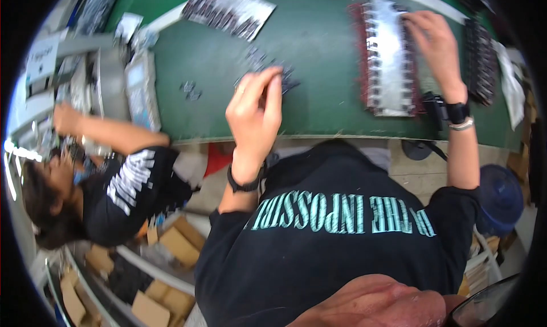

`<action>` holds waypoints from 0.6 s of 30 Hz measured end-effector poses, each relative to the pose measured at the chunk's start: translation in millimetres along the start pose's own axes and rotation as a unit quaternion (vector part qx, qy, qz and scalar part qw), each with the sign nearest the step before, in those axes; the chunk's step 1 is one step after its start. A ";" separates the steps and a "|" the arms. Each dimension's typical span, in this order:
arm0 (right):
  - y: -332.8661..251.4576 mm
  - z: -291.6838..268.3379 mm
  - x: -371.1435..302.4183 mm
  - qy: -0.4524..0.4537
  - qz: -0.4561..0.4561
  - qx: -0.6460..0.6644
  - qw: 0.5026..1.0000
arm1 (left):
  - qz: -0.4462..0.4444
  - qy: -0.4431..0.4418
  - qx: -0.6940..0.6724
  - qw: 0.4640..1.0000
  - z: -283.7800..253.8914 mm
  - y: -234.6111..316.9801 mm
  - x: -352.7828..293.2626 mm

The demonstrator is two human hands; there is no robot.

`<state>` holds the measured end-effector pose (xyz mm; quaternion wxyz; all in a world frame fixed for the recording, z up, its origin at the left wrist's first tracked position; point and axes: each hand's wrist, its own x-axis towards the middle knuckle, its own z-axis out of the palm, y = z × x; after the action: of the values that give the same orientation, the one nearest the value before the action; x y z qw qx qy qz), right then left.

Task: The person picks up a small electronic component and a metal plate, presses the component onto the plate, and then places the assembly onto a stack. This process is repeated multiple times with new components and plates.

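Note:
My left hand [254, 106] hovers over a loose scatter of small dark parts [290, 83] in the middle of the green work surface, thumb and forefinger pinched together. Whatever lies between those fingertips is too small to make out. On the right lies a long silver plate [388, 56], lined along both long edges with small black pieces and dark red strands. My right hand [439, 45] reaches its far right edge, with bent fingers brought close together at one of the black pieces. What they grip there is hidden.
A second plate with dark pieces [228, 12] lies at the far left. A few dark parts [191, 91] sit left of my left hand. Another dark row of pieces [480, 62] is at the right. A co-worker [125, 184] works at the left, beside a wrapped pack [141, 87].

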<state>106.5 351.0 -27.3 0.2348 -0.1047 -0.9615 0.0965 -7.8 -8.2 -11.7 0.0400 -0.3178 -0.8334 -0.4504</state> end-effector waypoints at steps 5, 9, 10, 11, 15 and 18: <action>-19.3 7.6 11.1 -0.047 -0.042 0.035 0.997 | 0.062 -0.026 0.134 0.989 -5.9 -21.5 -8.7; -17.9 3.4 15.5 -0.081 -0.028 0.046 0.995 | 0.096 -0.092 0.212 0.968 3.5 -13.5 -2.7; -16.5 1.6 16.7 -0.090 -0.024 0.048 0.995 | 0.104 -0.113 0.232 0.960 5.7 -12.3 0.2; -16.0 0.6 16.2 -0.099 -0.019 0.051 0.994 | 0.112 -0.134 0.253 0.952 7.1 -12.2 1.0; -22.5 -8.5 12.5 -0.113 0.019 0.058 0.992 | 0.169 -0.169 0.250 0.938 7.4 -15.4 7.1; -32.0 -8.7 8.9 -0.065 0.018 0.098 0.993 | 0.217 -0.166 0.271 0.923 5.9 -21.6 8.2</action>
<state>97.9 323.7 -8.4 0.1793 -0.0916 -0.9587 0.2011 -25.2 -8.1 -27.9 0.0827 -0.5380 -0.8289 -0.1290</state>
